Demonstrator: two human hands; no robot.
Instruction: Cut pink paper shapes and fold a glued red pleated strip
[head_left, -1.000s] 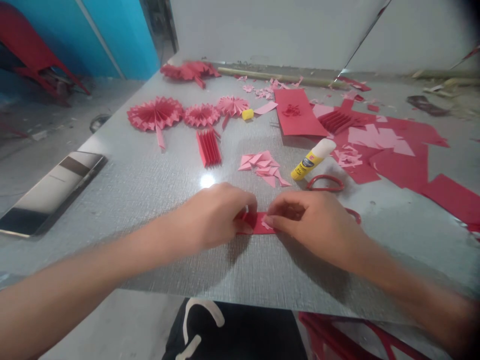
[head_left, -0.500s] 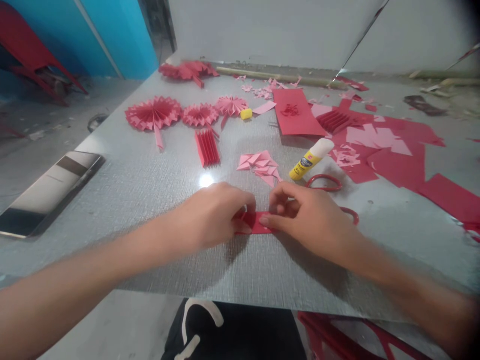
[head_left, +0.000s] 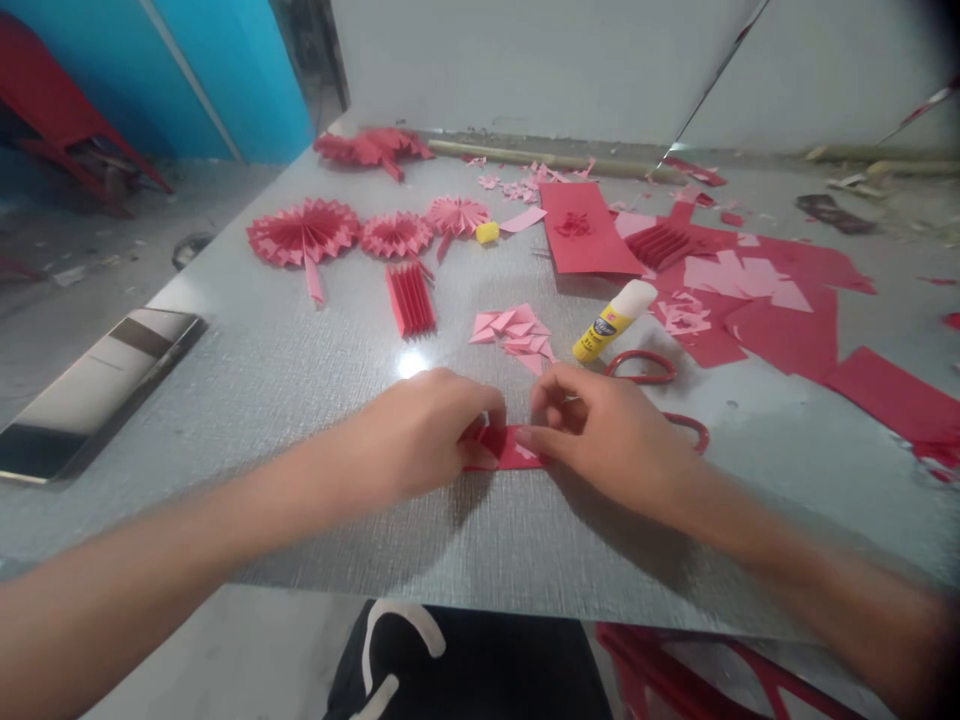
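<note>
A red paper strip [head_left: 508, 448] lies on the table between my two hands. My left hand [head_left: 431, 430] is closed on its left end, thumb at the near edge and fingers behind. My right hand [head_left: 600, 425] is closed at the right end, its thumb pressed on the strip beside a small pink paper cutout [head_left: 524, 453]; its other fingers are curled. Just beyond my hands is a pile of folded pink paper pieces [head_left: 514, 330]. Red-handled scissors [head_left: 641, 367] lie partly hidden behind my right hand, near an upright-leaning glue stick [head_left: 613, 320].
Pleated paper fans [head_left: 304, 235] and a pleated red piece [head_left: 410, 300] lie further back, with a yellow cap [head_left: 487, 232]. Red paper sheets [head_left: 589, 235] and pink scraps cover the right side. A phone [head_left: 97, 390] rests at the left edge.
The right thumb has shifted slightly, and more of the pink cutout on the red strip shows. Both hands otherwise keep their places; the view has moved a little.
</note>
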